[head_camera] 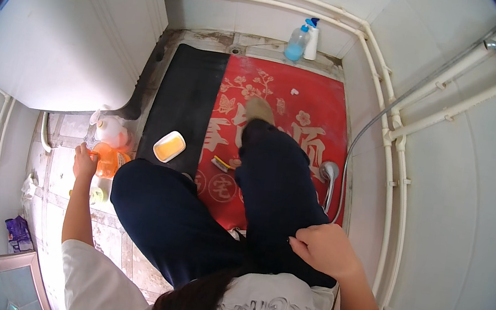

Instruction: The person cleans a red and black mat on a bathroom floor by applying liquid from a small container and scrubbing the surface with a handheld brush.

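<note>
My left hand (84, 163) reaches down beside my left knee, its fingers curled around the top of an orange plastic bottle (107, 162). A white pump bottle (111, 132) stands just beyond it, and a small greenish-yellow container (97, 195) is partly hidden behind my left forearm. Loosely curled, my right hand (326, 249) rests on my right thigh with nothing visible in it. Between my knees and the left edge of the mat lies a white soap dish (170, 146) holding yellow soap. Near it is a small scrubbing brush (222, 164) with a yellow back, partly hidden by my leg.
A red and black mat (277, 78) covers the tiled floor. Two pump bottles, one blue and clear (296, 45), one white (312, 42), stand at the far wall. A shower head (329, 171) and hose hang right. A white appliance (76, 26) stands left; pipes line the walls.
</note>
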The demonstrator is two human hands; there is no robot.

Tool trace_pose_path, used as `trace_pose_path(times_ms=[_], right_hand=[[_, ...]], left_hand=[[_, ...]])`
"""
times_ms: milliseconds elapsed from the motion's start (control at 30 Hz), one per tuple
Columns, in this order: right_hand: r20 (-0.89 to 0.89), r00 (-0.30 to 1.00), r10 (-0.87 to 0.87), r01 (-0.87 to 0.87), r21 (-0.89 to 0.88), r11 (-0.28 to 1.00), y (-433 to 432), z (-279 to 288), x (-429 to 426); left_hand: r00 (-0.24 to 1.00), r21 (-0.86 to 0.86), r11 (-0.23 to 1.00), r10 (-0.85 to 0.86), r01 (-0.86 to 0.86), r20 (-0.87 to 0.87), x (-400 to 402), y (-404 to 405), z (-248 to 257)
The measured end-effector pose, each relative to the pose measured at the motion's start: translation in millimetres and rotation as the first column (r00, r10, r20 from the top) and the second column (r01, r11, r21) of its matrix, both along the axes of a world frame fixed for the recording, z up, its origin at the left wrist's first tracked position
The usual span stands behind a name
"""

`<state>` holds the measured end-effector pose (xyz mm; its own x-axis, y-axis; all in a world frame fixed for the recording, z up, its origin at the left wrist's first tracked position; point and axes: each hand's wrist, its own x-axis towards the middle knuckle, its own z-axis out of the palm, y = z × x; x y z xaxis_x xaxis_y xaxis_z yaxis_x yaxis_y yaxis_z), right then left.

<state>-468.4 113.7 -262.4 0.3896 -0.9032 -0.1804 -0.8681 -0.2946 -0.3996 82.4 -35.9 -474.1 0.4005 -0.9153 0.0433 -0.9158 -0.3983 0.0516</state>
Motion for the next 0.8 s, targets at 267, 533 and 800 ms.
trace_pose_path(times_ms=[267,533,800], right_hand=[[0.150,0.967,0.204,-0.247,0.391,0.886,20.6,-4.0,-11.0],[0.272,0.957,0.100,-0.208,0.402,0.892,-10.5,2.9,-41.9],[0.666,0.586,-0.462,0.156,0.467,0.871,-150.9,-40.7,-95.5]], left_hand=[[0.998,0.018,0.999,-0.031,0.030,0.047,-5.7,3.4,19.2],[0.986,-0.005,0.998,-0.058,0.059,0.160,-34.6,-8.8,47.7],[0.791,-0.168,0.776,-0.611,0.607,0.036,-127.5,-66.9,73.5]])
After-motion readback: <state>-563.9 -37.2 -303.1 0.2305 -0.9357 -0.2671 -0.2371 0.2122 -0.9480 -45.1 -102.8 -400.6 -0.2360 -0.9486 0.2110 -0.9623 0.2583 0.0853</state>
